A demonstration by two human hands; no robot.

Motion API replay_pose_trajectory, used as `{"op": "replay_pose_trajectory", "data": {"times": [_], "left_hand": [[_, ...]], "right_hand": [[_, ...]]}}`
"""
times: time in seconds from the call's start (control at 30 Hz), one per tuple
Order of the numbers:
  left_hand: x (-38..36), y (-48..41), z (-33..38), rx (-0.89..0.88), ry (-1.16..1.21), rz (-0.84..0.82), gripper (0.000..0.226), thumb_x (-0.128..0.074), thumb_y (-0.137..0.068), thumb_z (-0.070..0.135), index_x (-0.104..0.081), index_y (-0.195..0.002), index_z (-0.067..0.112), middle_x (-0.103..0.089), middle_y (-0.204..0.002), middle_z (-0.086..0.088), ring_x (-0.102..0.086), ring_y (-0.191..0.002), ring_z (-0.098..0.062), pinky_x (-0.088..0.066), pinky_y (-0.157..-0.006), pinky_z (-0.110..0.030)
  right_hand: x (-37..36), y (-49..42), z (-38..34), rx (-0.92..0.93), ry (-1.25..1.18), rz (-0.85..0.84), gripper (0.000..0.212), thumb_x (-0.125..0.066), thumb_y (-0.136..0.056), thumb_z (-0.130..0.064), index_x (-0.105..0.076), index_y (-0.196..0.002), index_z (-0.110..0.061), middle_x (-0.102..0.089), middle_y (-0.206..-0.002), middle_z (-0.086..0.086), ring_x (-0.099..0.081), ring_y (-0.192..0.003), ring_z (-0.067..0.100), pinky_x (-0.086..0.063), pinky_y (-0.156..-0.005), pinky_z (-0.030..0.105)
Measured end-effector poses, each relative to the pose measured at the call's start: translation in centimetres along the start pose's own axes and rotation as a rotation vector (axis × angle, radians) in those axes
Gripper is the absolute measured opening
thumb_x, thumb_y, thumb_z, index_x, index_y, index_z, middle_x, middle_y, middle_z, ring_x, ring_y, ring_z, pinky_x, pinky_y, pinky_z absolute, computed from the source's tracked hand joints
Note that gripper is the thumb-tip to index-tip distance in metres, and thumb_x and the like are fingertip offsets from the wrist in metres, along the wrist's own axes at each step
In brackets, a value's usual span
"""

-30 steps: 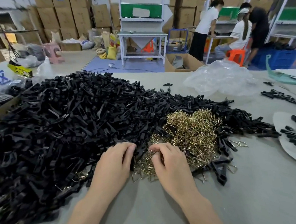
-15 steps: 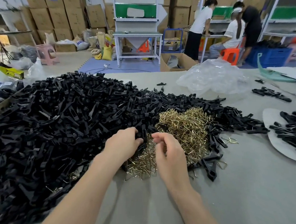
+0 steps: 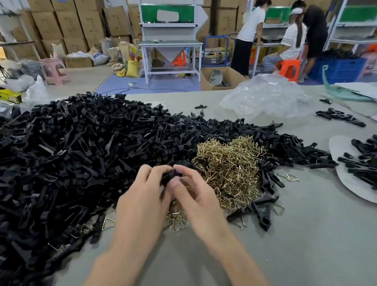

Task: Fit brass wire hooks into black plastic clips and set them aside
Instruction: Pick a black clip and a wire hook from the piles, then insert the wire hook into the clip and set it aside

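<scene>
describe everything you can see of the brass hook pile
The brass hook pile is a loose, tangled mound of thin, shiny gold-coloured wire bent into angular, roughly triangular loops. It lies on the grey table, bordered by the black clip heap on its left and far sides, some clips overlapping its edges. A few hooks lie strayed beside it. The right hand covers its near-left edge; contact there is hidden.

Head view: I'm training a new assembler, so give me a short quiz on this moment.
1. True or false: the left hand and right hand both grip one clip.
2. Which is bigger? A: clip pile. B: hook pile.
3. Fill in: the sheet bearing clips lies on the person's ____ side.
Key: 1 true; 2 A; 3 right.
</scene>
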State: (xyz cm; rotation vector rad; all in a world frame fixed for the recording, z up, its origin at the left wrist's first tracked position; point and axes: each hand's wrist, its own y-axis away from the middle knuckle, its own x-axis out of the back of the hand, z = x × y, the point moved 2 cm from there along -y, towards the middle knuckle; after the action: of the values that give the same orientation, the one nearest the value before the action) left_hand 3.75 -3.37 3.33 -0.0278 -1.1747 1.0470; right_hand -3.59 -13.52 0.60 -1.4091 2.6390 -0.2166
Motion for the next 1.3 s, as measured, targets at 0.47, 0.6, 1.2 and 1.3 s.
{"op": "replay_pose_trajectory", "data": {"times": [0.47,0.6,1.2,1.3], "left_hand": [[-1.5,1.5,-0.5,0.038,0.346,0.015,0.047,-0.029,-0.098,0.045,-0.050,-0.138,0.032,-0.046,-0.103,0.019,-0.055,-0.088,-0.003,-0.043,-0.068,-0.014],[-1.3,1.4,-0.7,0.152,0.527,0.085,0.027,-0.051,-0.097,0.031,-0.052,-0.119,0.047,-0.057,-0.096,0.019,-0.059,-0.077,-0.008,-0.044,-0.063,-0.014],[-1.0,0.7,-0.9,0.441,1.161,-0.095,0.022,-0.065,-0.088,0.032,-0.076,-0.107,0.030,-0.062,-0.071,0.002,-0.060,-0.069,-0.014,-0.053,-0.071,-0.022],[-1.1,0.5,-0.7,0.469,1.257,-0.129,0.031,-0.061,-0.085,0.033,-0.076,-0.108,0.020,-0.071,-0.085,-0.003,-0.062,-0.074,-0.012,-0.054,-0.065,-0.024]], "right_hand": [[1.3,-0.9,0.5,-0.052,-0.162,0.169,0.020,-0.060,-0.100,-0.016,-0.070,-0.117,-0.022,-0.075,-0.089,0.000,-0.068,-0.075,0.011,-0.059,-0.073,0.026],[1.8,-1.0,0.4,-0.101,-0.325,0.156,0.021,-0.066,-0.088,-0.030,-0.079,-0.103,-0.024,-0.073,-0.093,0.004,-0.065,-0.074,0.011,-0.058,-0.070,0.026],[2.0,-0.5,0.1,-0.199,-0.523,0.131,0.029,-0.060,-0.094,-0.004,-0.071,-0.119,-0.013,-0.075,-0.109,0.010,-0.072,-0.102,0.019,-0.059,-0.085,0.026],[2.0,-0.6,0.0,-0.197,-0.543,0.123,0.029,-0.058,-0.095,-0.001,-0.070,-0.119,-0.011,-0.075,-0.112,0.013,-0.073,-0.103,0.023,-0.059,-0.083,0.026]]}}
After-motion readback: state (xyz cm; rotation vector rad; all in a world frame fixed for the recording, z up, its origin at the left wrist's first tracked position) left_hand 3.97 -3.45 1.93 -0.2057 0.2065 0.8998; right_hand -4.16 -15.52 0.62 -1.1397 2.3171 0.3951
